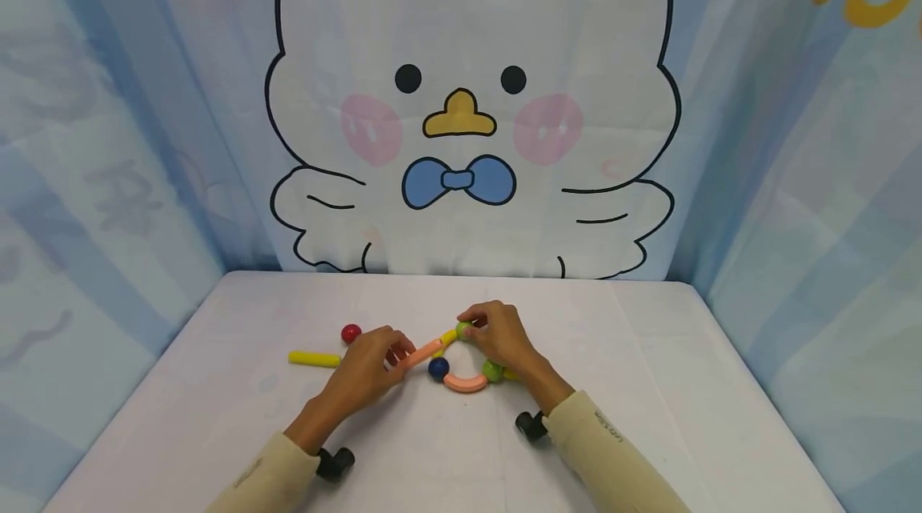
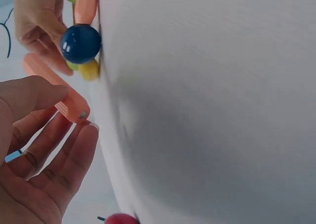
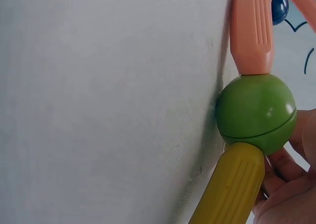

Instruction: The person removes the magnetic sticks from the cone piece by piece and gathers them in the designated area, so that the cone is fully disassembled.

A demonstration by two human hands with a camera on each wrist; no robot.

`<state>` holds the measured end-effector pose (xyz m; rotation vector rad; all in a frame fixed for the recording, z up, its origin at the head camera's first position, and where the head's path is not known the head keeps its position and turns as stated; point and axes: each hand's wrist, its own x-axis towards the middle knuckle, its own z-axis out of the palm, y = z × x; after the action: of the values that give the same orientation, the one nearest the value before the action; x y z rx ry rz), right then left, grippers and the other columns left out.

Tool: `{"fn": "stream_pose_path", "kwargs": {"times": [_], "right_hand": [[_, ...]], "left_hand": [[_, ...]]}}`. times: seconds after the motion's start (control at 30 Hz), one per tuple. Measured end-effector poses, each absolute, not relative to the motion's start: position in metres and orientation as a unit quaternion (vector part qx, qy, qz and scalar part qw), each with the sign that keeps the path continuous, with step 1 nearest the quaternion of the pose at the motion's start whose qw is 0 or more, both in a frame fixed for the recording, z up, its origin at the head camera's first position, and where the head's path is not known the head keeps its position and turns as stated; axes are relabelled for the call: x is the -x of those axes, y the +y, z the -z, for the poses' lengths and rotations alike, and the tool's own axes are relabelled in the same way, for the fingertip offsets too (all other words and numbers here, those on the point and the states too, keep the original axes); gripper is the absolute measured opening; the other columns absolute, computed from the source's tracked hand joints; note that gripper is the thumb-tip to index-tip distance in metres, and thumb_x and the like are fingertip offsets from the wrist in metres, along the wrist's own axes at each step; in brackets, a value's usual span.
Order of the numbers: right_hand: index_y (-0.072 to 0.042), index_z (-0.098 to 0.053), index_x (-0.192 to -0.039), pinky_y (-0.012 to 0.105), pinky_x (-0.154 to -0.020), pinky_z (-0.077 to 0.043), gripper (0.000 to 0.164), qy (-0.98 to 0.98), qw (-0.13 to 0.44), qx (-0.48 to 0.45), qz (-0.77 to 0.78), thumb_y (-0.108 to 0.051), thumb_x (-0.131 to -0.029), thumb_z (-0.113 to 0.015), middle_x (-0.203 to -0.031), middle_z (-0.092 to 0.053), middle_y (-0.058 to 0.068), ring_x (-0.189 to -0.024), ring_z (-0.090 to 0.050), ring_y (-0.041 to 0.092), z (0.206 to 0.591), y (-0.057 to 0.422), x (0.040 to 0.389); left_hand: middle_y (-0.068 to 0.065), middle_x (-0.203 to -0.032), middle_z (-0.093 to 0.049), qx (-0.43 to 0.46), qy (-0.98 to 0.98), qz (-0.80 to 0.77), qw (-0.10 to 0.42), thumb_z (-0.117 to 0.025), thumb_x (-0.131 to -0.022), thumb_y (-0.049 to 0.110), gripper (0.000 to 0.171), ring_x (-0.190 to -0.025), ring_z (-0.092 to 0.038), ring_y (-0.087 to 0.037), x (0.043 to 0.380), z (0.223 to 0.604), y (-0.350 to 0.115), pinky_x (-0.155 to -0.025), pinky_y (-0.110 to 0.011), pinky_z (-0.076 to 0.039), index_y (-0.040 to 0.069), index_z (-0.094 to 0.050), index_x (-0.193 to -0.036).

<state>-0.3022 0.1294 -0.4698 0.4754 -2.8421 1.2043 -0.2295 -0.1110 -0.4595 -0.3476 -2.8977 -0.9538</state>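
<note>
With 12 o'clock straight ahead of you, your left hand pinches an orange stick between thumb and fingers, its free end aimed at 2 o'clock toward a yellow piece; I cannot tell whether those two touch. Your right hand has thumb and fingers clamped on a green ball, at 1 o'clock from the blue ball. An orange curve, bowed toward 6 o'clock, joins the blue ball to a second green ball, which a yellow stick also meets. A red ball sits at 11 o'clock from your left hand and a yellow bar at 9 o'clock, both on the white table.
</note>
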Motion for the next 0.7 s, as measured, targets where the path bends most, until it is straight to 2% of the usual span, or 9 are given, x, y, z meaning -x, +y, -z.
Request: {"fn": "stream_pose_path", "kwargs": {"times": [0.47,0.7], "right_hand": [[-0.011,-0.082,-0.114,0.044,-0.099,-0.059,0.018,-0.91,0.006,-0.154,-0.385,-0.006,-0.098,-0.075,-0.106,-0.081,0.001,-0.105,-0.073,0.021,0.473,0.13,0.304],[-0.01,-0.082,-0.114,0.045,-0.099,-0.059,0.018,-0.91,0.014,-0.16,-0.383,-0.006,-0.098,-0.076,-0.106,-0.081,0.002,-0.103,-0.073,0.021,0.473,0.13,0.304]], "left_hand": [[0.006,-0.097,-0.071,0.098,-0.958,0.267,0.034,-0.087,-0.087,0.007,0.023,-0.087,-0.063,-0.009,0.208,0.455,-0.163,-0.079,-0.029,-0.058,0.017,-0.076,-0.104],[0.004,-0.093,-0.067,0.082,-0.962,0.259,0.018,-0.084,-0.086,-0.002,0.025,-0.087,-0.063,-0.012,0.2,0.453,-0.192,-0.083,-0.035,-0.062,0.016,-0.079,-0.103]]}}
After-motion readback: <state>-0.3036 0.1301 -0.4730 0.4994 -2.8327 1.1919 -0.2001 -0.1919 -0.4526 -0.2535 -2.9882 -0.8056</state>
